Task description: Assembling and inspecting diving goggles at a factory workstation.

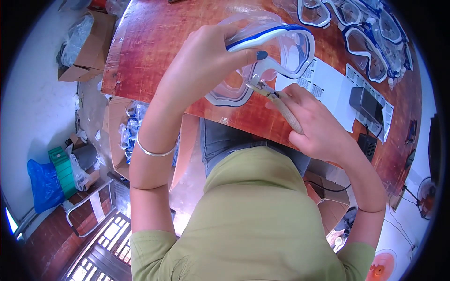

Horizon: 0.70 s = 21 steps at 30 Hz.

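Note:
A diving mask [272, 63] with a clear skirt and a white and blue frame is held tilted above the near edge of the table. My left hand [199, 63] grips its frame, the thumb lying along the blue and white rim. My right hand [318, 124] is closed round the pale handles of pliers or cutters [289, 114]. Their metal jaws meet the mask at its middle, by the nose part; whether they are closed on it I cannot tell. The fingertips of my left hand behind the rim are hidden.
On the reddish wooden table [140, 56] lie printed paper sheets [340, 105] and a dark grey block [365, 104]. More masks [368, 51] are heaped at the far right. Cardboard boxes with plastic bags [96, 44] and blue wrapped pieces [133, 129] stand left. A chair [105, 243] is at lower left.

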Available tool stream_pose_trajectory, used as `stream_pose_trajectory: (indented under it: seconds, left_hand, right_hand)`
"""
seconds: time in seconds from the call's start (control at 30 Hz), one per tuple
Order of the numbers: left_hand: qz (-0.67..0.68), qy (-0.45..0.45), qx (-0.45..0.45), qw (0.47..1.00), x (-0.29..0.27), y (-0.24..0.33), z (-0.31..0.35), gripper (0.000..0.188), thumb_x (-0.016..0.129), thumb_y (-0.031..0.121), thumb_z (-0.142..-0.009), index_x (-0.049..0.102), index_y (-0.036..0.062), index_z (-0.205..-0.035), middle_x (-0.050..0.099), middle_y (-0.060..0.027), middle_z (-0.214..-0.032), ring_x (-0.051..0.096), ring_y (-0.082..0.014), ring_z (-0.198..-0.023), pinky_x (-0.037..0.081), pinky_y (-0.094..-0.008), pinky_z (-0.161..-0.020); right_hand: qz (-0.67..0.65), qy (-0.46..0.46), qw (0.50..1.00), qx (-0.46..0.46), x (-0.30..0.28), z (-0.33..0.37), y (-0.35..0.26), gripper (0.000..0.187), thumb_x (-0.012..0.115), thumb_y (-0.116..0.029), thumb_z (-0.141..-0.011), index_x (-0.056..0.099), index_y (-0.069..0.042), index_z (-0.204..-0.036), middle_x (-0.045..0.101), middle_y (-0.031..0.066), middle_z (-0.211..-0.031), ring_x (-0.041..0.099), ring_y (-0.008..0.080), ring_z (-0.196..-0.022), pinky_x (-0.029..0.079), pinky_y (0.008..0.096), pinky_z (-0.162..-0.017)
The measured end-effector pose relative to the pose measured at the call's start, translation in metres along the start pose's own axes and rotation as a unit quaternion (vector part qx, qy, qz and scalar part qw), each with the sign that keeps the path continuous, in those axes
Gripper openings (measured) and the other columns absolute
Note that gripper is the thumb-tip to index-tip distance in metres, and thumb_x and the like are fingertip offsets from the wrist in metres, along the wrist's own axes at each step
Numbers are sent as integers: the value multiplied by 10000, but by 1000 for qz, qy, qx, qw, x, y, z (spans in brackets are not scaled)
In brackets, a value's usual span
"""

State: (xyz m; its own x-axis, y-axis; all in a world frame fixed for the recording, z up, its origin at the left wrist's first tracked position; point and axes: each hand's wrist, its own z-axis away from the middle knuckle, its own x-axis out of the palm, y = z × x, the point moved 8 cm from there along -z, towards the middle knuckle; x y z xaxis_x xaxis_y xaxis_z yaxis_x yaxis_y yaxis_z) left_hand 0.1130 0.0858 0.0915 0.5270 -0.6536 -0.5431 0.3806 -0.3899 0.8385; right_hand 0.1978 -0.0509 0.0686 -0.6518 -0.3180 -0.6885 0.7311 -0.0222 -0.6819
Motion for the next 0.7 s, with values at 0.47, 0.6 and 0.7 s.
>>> stream_pose_trajectory:
  seconds: [0.47, 0.6, 0.7]
  left_hand:
    - [1, 1, -18, 1000, 9, 5, 7, 310, 649, 187, -721, 639, -70, -894, 556, -111, -587, 550, -164, -512, 445, -287, -514]
    - [-21, 7, -14, 1000, 3, 5, 6, 302, 660, 194, -715, 638, -60, -876, 558, -111, -608, 535, -161, -522, 435, -281, -509]
    - [60, 17, -37, 997, -11, -11, 7, 295, 665, 221, -758, 608, -38, -888, 533, -45, -649, 494, -107, -571, 385, -242, -510]
  right_hand:
    - [-2, -15, 1000, 3, 7, 9, 1, 642, 464, -63, -589, 455, -18, -1229, 420, 183, -1037, 432, 352, -1022, 369, 397, -923]
    - [-11, -19, 999, 24, 5, 7, -2, 633, 466, -59, -592, 457, -7, -1222, 420, 188, -1048, 424, 361, -1039, 365, 404, -928]
    - [-46, 3, 999, -11, 1, 5, -4, 621, 464, -62, -598, 459, 17, -1214, 423, 175, -1119, 424, 336, -1086, 345, 386, -952]
